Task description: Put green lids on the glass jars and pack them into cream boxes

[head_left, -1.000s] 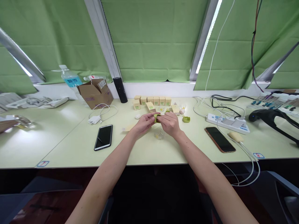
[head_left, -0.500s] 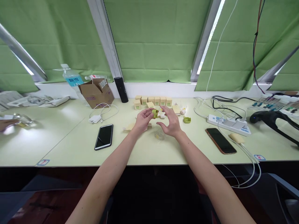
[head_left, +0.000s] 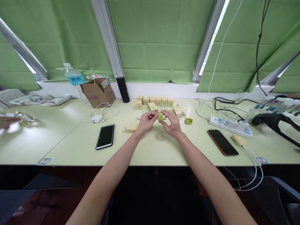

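Observation:
A small yellow-green case-like piece (head_left: 160, 116) is held up over the desk between my two hands. My left hand (head_left: 147, 122) pinches its left side with closed fingers. On its right side, the thumb and fingers of my right hand (head_left: 172, 123) close around it. A similar green piece (head_left: 188, 121) lies on the desk to the right. Below my hands sits a clear plastic piece (head_left: 161, 136). Flattened cream packaging (head_left: 132, 127) lies by my left wrist, and behind my hands is an opened small cream box (head_left: 153, 107).
Several small cream boxes (head_left: 158, 101) line the back of the desk. A phone (head_left: 105, 136) lies left, another phone (head_left: 222, 142) right, beside a power strip (head_left: 231, 126) with cables. A cardboard box (head_left: 98, 93) and black cylinder (head_left: 123, 90) stand behind. Another person's hand (head_left: 9, 122) shows far left.
My right hand has closed in and now grips the green piece, which has moved slightly right and turned. My left hand keeps hold of it.

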### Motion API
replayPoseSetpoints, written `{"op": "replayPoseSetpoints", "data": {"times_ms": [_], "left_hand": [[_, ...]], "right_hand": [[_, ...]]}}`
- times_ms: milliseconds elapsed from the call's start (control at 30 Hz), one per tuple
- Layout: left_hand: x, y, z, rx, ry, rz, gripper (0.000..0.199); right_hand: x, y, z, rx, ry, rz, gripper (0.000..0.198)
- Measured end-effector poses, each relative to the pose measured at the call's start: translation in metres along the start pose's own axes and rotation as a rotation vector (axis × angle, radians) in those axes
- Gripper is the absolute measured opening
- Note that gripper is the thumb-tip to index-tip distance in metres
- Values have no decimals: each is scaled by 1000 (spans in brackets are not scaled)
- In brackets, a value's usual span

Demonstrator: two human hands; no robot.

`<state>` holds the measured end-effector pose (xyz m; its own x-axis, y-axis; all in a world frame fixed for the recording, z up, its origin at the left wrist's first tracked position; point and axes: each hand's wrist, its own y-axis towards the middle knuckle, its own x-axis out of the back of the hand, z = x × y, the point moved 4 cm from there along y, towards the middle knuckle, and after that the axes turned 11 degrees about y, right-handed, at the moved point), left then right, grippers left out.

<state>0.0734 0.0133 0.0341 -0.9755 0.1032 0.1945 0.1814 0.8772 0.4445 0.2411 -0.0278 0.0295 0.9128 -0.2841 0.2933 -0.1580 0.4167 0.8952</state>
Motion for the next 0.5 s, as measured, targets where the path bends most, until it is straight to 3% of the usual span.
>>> {"op": "replayPoseSetpoints", "data": {"times_ms": [500], "left_hand": [[-1,-2,-5,50,0,60,27]], "right_hand": [[-1,1,5,28,-37,36,41]]}}
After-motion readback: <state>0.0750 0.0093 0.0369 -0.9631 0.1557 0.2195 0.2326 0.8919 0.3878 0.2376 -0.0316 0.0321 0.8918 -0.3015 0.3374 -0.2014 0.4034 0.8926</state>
